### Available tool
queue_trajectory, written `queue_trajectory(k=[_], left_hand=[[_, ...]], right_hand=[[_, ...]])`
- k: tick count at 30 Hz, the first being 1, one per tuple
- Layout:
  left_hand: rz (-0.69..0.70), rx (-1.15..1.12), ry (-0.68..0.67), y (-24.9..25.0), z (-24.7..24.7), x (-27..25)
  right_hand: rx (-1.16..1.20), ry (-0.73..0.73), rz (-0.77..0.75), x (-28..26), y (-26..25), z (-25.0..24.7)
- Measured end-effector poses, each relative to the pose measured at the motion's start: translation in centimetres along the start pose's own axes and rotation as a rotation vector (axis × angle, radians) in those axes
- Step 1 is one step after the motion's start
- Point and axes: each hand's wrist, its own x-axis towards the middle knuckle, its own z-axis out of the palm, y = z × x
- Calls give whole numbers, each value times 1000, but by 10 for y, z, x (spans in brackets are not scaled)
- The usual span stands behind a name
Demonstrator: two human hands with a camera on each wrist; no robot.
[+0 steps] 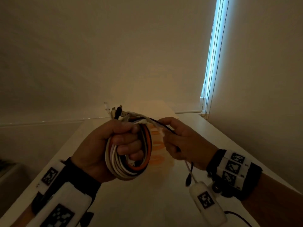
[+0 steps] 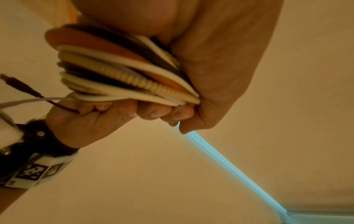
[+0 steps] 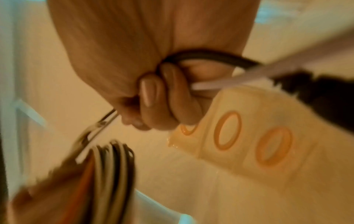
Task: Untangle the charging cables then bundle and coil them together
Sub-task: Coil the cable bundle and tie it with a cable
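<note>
My left hand (image 1: 114,141) grips a coiled bundle of cables (image 1: 131,163), white, beige, orange and black, held up above the table. Several plug ends (image 1: 117,111) stick up out of the fist. In the left wrist view the coil (image 2: 122,75) is clamped against the palm. My right hand (image 1: 178,141) is closed around two loose tails, a thin black cable (image 1: 165,126) and a white cable (image 1: 188,167), just right of the coil. The black cable's plug (image 1: 188,179) dangles below that hand. The right wrist view shows the black cable (image 3: 206,56) looping out of the curled fingers (image 3: 153,91).
A white table (image 1: 147,202) runs away from me to the wall. A pale sheet with orange rings (image 1: 158,146) lies on it under the hands, also in the right wrist view (image 3: 268,144). A blind's bead cords (image 1: 213,63) hang at the right, beside a bright window strip.
</note>
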Motion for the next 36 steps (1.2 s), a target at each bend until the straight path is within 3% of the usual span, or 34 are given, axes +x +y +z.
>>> queue_trajectory(k=[5, 8, 12, 15, 20, 24, 32, 36], left_hand=[[129, -22, -16, -8, 11, 2], [183, -34, -12, -11, 15, 1], [208, -118, -24, -14, 16, 0], [204, -166, -15, -13, 12, 1], [160, -179, 24, -12, 6, 3], [157, -179, 18, -16, 6, 6], [142, -124, 94, -9, -2, 7], [139, -154, 149, -8, -8, 9]], right_hand=[[735, -261, -102, -1, 2, -7], [819, -298, -207, 1, -6, -7], [295, -29, -234, -6, -9, 0], [54, -65, -265, -10, -10, -5], [-413, -69, -169, -12, -20, -20], [-981, -88, -266, -18, -23, -30], [-1443, -232, -357, -17, -30, -36], [-1559, -171, -670, -19, -26, -29]])
